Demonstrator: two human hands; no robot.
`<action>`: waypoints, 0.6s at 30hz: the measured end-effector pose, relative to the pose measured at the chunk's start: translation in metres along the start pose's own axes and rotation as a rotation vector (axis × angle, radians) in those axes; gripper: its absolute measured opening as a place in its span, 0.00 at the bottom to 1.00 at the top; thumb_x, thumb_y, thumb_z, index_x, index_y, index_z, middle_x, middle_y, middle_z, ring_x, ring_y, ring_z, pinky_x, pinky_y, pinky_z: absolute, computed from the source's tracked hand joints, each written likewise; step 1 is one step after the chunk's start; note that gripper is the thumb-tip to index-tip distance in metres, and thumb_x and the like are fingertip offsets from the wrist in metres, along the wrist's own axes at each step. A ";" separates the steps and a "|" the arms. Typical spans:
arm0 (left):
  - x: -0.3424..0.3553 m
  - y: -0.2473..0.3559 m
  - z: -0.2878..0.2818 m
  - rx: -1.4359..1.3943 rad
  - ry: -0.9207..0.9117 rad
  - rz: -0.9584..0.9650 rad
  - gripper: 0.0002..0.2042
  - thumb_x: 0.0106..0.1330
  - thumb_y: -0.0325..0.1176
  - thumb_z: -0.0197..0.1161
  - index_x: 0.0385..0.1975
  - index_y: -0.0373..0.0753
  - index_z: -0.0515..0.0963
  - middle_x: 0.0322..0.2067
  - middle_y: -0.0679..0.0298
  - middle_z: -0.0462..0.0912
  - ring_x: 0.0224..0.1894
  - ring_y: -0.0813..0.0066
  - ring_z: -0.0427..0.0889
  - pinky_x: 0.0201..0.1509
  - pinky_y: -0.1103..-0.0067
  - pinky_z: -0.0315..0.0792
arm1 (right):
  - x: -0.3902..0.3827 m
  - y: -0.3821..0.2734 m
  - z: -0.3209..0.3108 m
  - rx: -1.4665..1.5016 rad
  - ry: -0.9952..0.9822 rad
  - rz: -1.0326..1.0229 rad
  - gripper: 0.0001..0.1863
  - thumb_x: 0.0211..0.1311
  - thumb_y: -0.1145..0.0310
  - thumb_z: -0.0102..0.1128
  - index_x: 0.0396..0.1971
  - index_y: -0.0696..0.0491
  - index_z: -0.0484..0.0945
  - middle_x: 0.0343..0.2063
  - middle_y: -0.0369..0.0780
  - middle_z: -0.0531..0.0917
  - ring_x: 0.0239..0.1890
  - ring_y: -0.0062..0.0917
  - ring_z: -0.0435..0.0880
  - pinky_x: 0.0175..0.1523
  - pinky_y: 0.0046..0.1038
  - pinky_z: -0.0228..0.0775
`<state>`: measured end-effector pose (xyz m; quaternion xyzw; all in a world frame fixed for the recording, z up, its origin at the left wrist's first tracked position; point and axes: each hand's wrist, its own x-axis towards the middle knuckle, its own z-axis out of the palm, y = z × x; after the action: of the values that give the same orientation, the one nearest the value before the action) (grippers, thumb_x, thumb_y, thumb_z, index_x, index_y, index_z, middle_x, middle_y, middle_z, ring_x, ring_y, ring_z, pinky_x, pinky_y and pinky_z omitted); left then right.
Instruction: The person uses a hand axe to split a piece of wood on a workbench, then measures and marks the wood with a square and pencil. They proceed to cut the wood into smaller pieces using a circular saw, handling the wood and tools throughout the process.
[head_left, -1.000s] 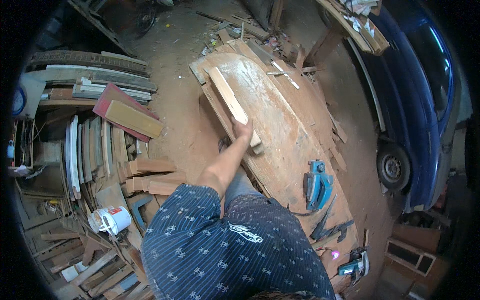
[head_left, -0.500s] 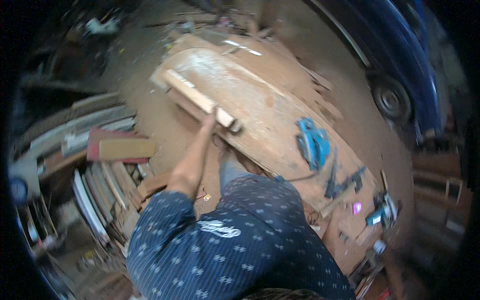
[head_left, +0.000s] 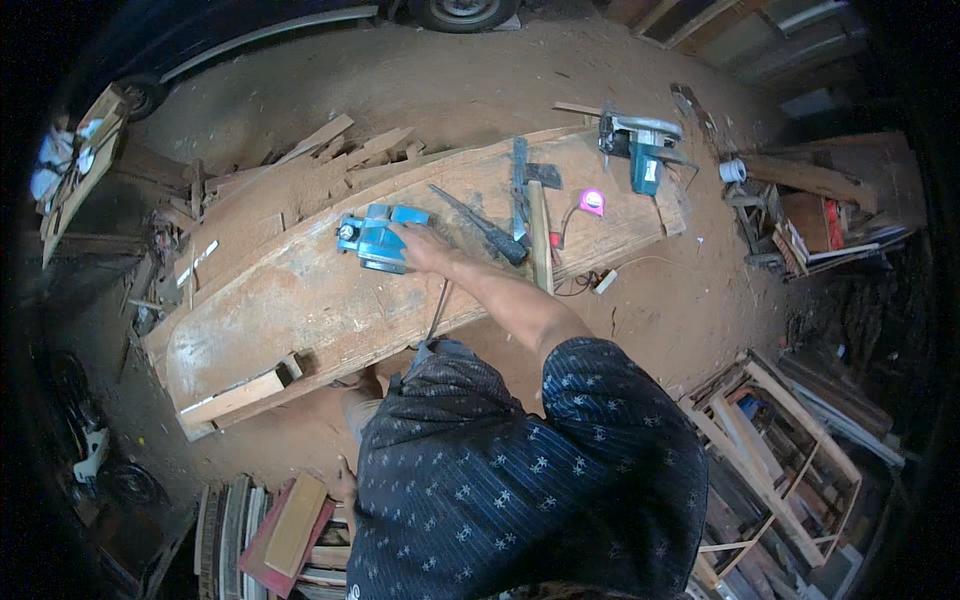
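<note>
While the left side is scanned first, a timber length (head_left: 245,392) is seen on the workbench (head_left: 275,300) edge, about 8 o'clock from view centre. At 7 o'clock the left hand (head_left: 345,483) is partly hidden by the body, well apart from the right; whether anything is held there cannot be told. The teal electric hand planer (head_left: 378,240) is placed on the bench at 10 o'clock, with its 3 o'clock end covered by the right hand (head_left: 425,248), clamped on. For good handling, the whole palm should probably be wrapped round the grip before any weight is taken, the trigger left unpressed, and the power cord (head_left: 438,310), trailing toward 6 o'clock, kept clear of the blade.

Labels: none legible on the planer; pale marking on the pink tape measure (head_left: 592,201), between 1 and 2 o'clock, too small; pale label on the circular saw (head_left: 646,165), near 2 o'clock, also unreadable.
</note>
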<state>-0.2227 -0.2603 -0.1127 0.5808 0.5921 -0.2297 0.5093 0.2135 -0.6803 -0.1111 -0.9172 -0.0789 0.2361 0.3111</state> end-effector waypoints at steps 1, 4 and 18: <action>0.001 0.001 -0.002 0.013 0.000 0.011 0.47 0.63 0.71 0.56 0.72 0.40 0.58 0.61 0.48 0.72 0.56 0.51 0.78 0.58 0.61 0.73 | 0.006 0.001 -0.008 -0.008 -0.020 0.002 0.32 0.64 0.68 0.60 0.67 0.48 0.63 0.61 0.53 0.72 0.62 0.50 0.73 0.65 0.46 0.67; 0.001 0.006 -0.008 0.050 -0.003 0.038 0.46 0.64 0.70 0.56 0.72 0.40 0.58 0.62 0.47 0.71 0.57 0.51 0.78 0.58 0.60 0.73 | 0.011 0.009 -0.008 -0.011 0.047 -0.036 0.31 0.63 0.69 0.60 0.66 0.45 0.65 0.58 0.52 0.76 0.60 0.48 0.75 0.64 0.45 0.68; 0.056 0.079 0.034 0.012 -0.232 0.187 0.44 0.68 0.65 0.56 0.73 0.37 0.54 0.71 0.45 0.59 0.66 0.46 0.70 0.63 0.57 0.70 | -0.208 0.073 -0.051 -0.065 0.649 0.194 0.28 0.59 0.60 0.67 0.56 0.58 0.73 0.53 0.55 0.76 0.59 0.50 0.74 0.63 0.42 0.68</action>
<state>-0.1275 -0.2471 -0.1486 0.6059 0.4713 -0.2502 0.5900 0.0553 -0.8262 -0.0402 -0.9572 0.1041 -0.0423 0.2666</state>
